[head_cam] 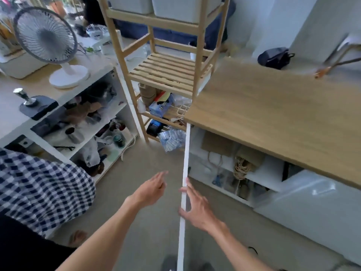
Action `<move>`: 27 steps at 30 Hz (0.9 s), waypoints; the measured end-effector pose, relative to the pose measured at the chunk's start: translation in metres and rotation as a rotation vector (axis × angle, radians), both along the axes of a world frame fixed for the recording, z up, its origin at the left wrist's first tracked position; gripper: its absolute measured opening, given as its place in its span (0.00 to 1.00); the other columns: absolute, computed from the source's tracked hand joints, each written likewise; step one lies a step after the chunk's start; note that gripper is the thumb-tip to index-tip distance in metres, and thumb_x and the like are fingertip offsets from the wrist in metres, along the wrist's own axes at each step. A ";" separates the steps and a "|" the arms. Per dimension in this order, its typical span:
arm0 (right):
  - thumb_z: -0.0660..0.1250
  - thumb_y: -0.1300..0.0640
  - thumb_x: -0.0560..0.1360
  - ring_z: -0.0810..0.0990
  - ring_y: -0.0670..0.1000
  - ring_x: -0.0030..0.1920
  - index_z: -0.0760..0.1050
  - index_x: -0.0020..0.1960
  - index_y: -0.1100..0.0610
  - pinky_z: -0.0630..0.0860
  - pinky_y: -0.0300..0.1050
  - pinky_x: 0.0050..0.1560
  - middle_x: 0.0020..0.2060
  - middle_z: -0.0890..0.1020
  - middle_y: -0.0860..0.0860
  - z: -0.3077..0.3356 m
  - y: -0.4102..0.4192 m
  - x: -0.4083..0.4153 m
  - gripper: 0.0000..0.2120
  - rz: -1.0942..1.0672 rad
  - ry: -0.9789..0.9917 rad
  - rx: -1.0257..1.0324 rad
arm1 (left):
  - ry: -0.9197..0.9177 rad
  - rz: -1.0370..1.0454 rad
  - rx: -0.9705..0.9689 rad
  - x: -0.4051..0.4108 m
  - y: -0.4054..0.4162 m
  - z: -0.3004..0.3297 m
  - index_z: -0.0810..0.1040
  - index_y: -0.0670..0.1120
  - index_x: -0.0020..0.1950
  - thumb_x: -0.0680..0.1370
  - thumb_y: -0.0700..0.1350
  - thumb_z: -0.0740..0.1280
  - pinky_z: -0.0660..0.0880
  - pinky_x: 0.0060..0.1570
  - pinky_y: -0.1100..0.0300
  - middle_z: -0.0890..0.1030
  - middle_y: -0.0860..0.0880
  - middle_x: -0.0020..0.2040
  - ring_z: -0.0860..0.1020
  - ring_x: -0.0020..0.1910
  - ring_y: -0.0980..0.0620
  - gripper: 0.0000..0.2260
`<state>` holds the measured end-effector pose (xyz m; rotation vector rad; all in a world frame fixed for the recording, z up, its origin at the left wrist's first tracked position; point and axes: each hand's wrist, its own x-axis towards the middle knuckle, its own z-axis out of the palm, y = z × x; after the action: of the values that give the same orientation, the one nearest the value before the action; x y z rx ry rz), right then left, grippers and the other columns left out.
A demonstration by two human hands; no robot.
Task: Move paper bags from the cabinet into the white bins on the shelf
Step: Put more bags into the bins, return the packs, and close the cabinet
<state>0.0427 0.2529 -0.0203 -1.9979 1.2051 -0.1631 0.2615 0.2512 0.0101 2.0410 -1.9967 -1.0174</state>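
Observation:
The white cabinet door (185, 165) stands open, seen edge-on as a thin white strip. My right hand (195, 208) grips that edge, thumb on the left side and fingers on the right. My left hand (151, 187) hovers just left of the door, fingers spread and holding nothing. Inside the cabinet (273, 173), under a wooden top (273, 106), brown paper bags (216, 143) with twine handles lie on the upper shelf. Two white bins (175, 8) sit on the top level of the wooden shelf (166, 73) behind.
A white fan (46, 40) stands on the left table (11, 106) above cluttered open shelves. A water bottle pack (172, 137) lies on the floor by the shelf's foot. A translucent plastic box (304, 208) fills the cabinet's lower right. A dark pouch (273, 57) rests behind.

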 end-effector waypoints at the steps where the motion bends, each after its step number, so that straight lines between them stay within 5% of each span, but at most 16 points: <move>1: 0.69 0.47 0.74 0.65 0.41 0.75 0.65 0.73 0.46 0.63 0.49 0.74 0.75 0.48 0.27 0.003 0.006 -0.010 0.29 -0.031 -0.014 0.024 | -0.020 -0.060 -0.091 -0.011 -0.014 0.001 0.56 0.42 0.80 0.83 0.41 0.55 0.54 0.76 0.60 0.61 0.45 0.80 0.61 0.78 0.49 0.25; 5: 0.67 0.49 0.74 0.68 0.42 0.73 0.67 0.68 0.39 0.63 0.45 0.74 0.72 0.67 0.33 0.010 0.013 -0.052 0.24 -0.205 -0.065 0.124 | -0.128 -0.375 -0.375 -0.045 -0.059 -0.008 0.51 0.46 0.82 0.76 0.36 0.56 0.40 0.76 0.66 0.47 0.50 0.81 0.48 0.81 0.53 0.34; 10: 0.68 0.47 0.76 0.53 0.37 0.75 0.69 0.61 0.29 0.56 0.45 0.75 0.77 0.56 0.31 0.017 0.009 -0.096 0.18 -0.401 -0.018 0.072 | -0.261 -0.592 -0.364 -0.070 -0.086 -0.037 0.57 0.45 0.81 0.69 0.37 0.63 0.49 0.79 0.57 0.55 0.46 0.81 0.53 0.80 0.48 0.39; 12: 0.69 0.46 0.77 0.56 0.37 0.72 0.74 0.64 0.35 0.59 0.43 0.73 0.75 0.58 0.31 0.021 0.009 -0.109 0.17 -0.495 0.059 -0.042 | -0.317 -0.612 -0.394 -0.084 -0.092 -0.038 0.53 0.45 0.81 0.71 0.38 0.64 0.54 0.78 0.51 0.50 0.46 0.81 0.52 0.80 0.46 0.40; 15: 0.71 0.55 0.75 0.74 0.49 0.63 0.78 0.65 0.47 0.75 0.46 0.63 0.64 0.77 0.40 0.009 0.013 -0.116 0.18 -0.571 0.262 -0.326 | -0.364 -0.609 -0.352 -0.112 -0.098 -0.032 0.41 0.45 0.81 0.78 0.42 0.60 0.46 0.78 0.48 0.39 0.46 0.81 0.41 0.81 0.46 0.38; 18: 0.76 0.61 0.65 0.80 0.57 0.54 0.77 0.68 0.54 0.79 0.51 0.54 0.58 0.81 0.48 -0.007 0.022 -0.108 0.30 -0.689 0.421 -0.369 | -0.422 -0.538 -0.266 -0.142 -0.100 -0.026 0.37 0.45 0.81 0.80 0.45 0.59 0.44 0.78 0.44 0.37 0.44 0.81 0.38 0.81 0.45 0.38; 21: 0.78 0.60 0.58 0.73 0.60 0.69 0.73 0.73 0.61 0.58 0.58 0.73 0.70 0.77 0.55 -0.022 0.028 -0.110 0.44 -0.735 0.500 -0.300 | -0.482 -0.497 -0.220 -0.165 -0.109 -0.026 0.35 0.43 0.80 0.81 0.44 0.58 0.45 0.77 0.41 0.36 0.41 0.81 0.37 0.80 0.41 0.37; 23: 0.78 0.58 0.56 0.62 0.61 0.76 0.68 0.77 0.62 0.46 0.58 0.76 0.76 0.70 0.57 -0.029 0.025 -0.119 0.50 -0.703 0.550 -0.269 | -0.530 -0.474 -0.209 -0.177 -0.114 -0.027 0.34 0.40 0.80 0.81 0.45 0.59 0.45 0.77 0.42 0.36 0.38 0.80 0.37 0.80 0.39 0.38; 27: 0.77 0.48 0.57 0.52 0.61 0.80 0.59 0.81 0.60 0.42 0.60 0.76 0.80 0.61 0.57 -0.039 0.001 -0.146 0.57 -0.619 0.605 -0.236 | -0.569 -0.444 -0.208 -0.194 -0.123 -0.030 0.35 0.38 0.79 0.81 0.45 0.60 0.46 0.78 0.44 0.36 0.35 0.80 0.39 0.80 0.37 0.39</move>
<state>-0.1029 0.2542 -0.0591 -1.8571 2.2693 0.0026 0.0675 0.1278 -0.0200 1.9648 -2.7810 -0.2418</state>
